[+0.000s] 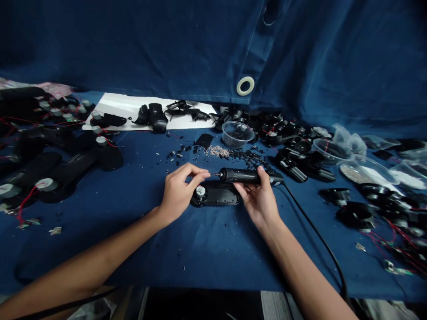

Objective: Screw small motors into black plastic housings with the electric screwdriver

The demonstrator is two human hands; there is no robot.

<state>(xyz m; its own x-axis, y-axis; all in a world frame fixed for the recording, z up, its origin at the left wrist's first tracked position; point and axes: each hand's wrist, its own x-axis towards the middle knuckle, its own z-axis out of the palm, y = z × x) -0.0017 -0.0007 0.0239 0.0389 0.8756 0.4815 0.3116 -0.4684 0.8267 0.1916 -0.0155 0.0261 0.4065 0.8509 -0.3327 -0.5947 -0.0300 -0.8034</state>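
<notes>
My right hand (262,195) grips a black electric screwdriver (242,175), held level with its bit pointing left. The thumb lies along the top of its body, and a black cord runs from its rear end. At the tip of the thin bit (215,174), my left hand (183,189) has thumb and forefinger pinched together. Whatever is between those fingertips is too small to make out. Just below the screwdriver, a long black plastic housing (222,195) lies on the blue cloth, with a round white-topped motor (200,191) at its left end.
Beyond my hands are a heap of small screws (218,151), scattered black bits (250,158) and a clear bowl (237,133). Black housings with red-wired motors (46,184) crowd the left. More black parts (356,215) and clear tubs (333,151) stand right. A blue curtain (150,49) hangs behind.
</notes>
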